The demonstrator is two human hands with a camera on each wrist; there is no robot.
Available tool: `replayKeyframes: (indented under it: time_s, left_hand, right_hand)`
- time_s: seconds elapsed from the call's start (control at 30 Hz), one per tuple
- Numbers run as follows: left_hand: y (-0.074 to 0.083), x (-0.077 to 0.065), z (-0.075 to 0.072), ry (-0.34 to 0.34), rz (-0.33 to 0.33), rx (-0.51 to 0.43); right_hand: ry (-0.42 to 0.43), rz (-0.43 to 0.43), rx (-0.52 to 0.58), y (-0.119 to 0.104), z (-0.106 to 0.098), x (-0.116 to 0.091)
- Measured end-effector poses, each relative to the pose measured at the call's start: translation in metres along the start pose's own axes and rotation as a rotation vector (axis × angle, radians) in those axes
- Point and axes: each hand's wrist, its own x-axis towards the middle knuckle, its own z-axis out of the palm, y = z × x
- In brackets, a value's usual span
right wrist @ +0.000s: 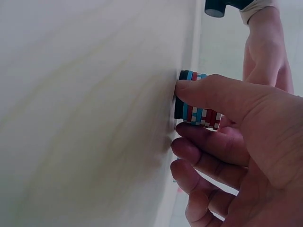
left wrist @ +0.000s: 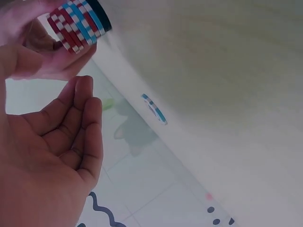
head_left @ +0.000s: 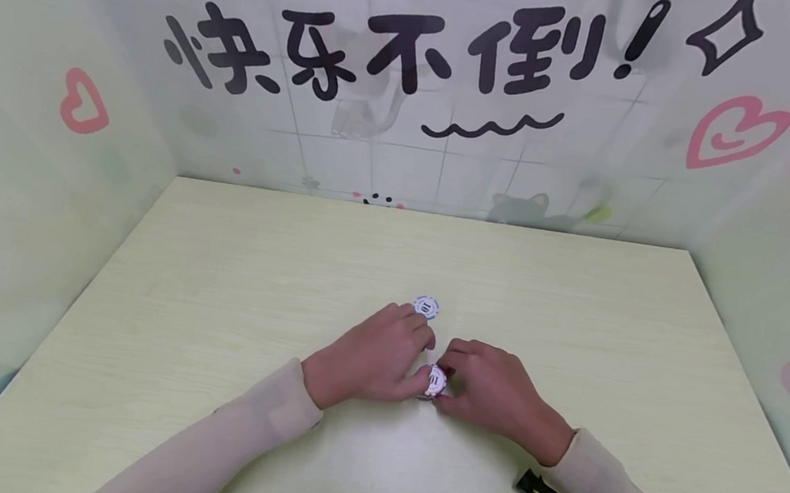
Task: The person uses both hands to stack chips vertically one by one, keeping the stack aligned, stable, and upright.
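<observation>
A stack of poker chips (head_left: 436,380), banded red, blue and white over a black bottom layer (right wrist: 180,111), stands on the table near its middle. My right hand (head_left: 495,392) grips it from the right side, thumb (right wrist: 203,92) on one side and fingers on the other. Just to the left is my left hand (head_left: 375,354), its thumb tip right at the stack's top and its other fingers (left wrist: 87,127) loosely bent, with nothing in the palm. Beyond the left fingertips lies a single blue-and-white chip (head_left: 426,306) marked 10, flat on the table.
The pale wood-grain table (head_left: 256,264) is enclosed by a printed white curtain (head_left: 394,118) at the back and both sides. A small black clip-like device (head_left: 538,488) sits by the right sleeve.
</observation>
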Motion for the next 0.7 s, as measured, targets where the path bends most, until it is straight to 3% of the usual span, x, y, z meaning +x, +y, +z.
replayKeyframes:
  time_s: [0.37,0.7]
  left_hand:
    - [-0.029,0.014,0.008,-0.094,-0.136,0.145]
    - [-0.043,0.026,0.015,-0.125,-0.176,0.150]
  right_hand:
    - [-0.015,0.005,-0.004,0.001,0.001,0.000]
    - [-0.017,0.004,-0.006,0.002,0.000,0.001]
